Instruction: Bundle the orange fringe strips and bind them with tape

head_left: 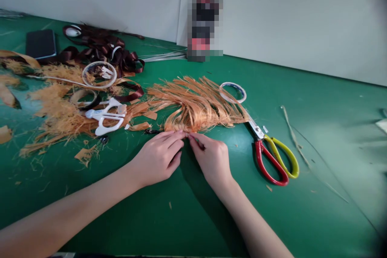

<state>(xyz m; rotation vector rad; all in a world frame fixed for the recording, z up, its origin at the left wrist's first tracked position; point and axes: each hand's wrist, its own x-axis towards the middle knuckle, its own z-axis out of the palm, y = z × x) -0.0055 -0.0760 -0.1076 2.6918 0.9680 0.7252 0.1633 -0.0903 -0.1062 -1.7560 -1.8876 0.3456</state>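
The left hand (163, 155) and right hand (213, 159) are meeting at the near edge of the orange fringe (196, 107) on the table (145, 221) (their grip I cannot make out), its strands hiding the tips of the scissors (259, 132).

I count my 2 hands (160, 155) (213, 157), 1 orange fringe (196, 113), 2 pairs of scissors (102, 113) (258, 132) (1 white-handled, 1 red-and-yellow), at least 3 ring-shaped rolls (99, 86) (74, 98) (242, 98), 1 dark slab (40, 44).
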